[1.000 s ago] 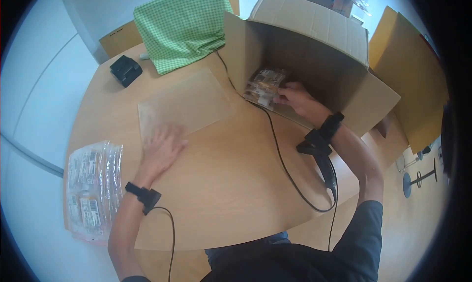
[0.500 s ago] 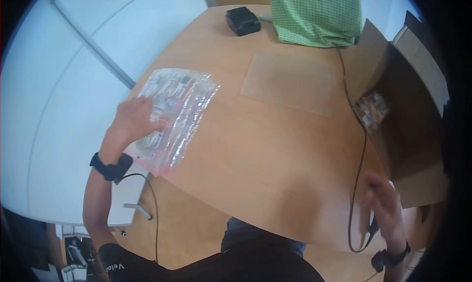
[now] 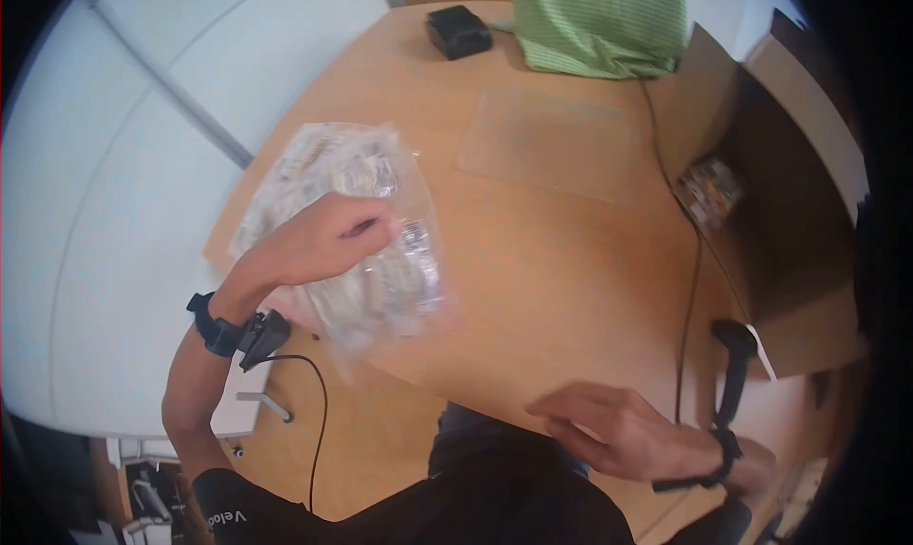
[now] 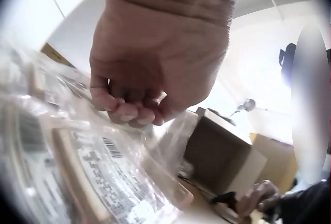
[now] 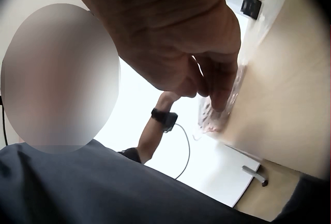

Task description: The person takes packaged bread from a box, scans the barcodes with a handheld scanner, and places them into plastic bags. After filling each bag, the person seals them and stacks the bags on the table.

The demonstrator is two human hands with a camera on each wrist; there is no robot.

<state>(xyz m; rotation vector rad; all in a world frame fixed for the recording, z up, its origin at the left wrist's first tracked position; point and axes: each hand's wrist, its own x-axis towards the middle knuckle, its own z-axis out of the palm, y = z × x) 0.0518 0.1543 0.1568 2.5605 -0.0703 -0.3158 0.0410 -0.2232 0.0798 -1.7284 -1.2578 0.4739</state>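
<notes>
My left hand (image 3: 323,241) pinches a clear plastic bag (image 3: 404,279) with curled fingers, over a pile of similar bags (image 3: 285,188) at the table's left side. The held bag is blurred and lifted at the gripped edge. In the left wrist view, fingertips (image 4: 126,114) close on the crinkled film, and printed labels with a barcode (image 4: 111,147) show through the plastic. My right hand (image 3: 618,431) hovers over the front edge of the table, its fingers loosely bent and holding nothing.
A cardboard box (image 3: 799,193) lies open-sided at the right, with a small clear packet (image 3: 711,191) inside. Near it sits a black handheld scanner (image 3: 734,340) with a cable. A translucent sheet (image 3: 552,145), a black device (image 3: 458,31) and a green checked cloth (image 3: 599,27) are farther back.
The right hand has left the packet in the box and come to the front edge. My left hand has moved from the table onto the bags and raised one. The view has swung left.
</notes>
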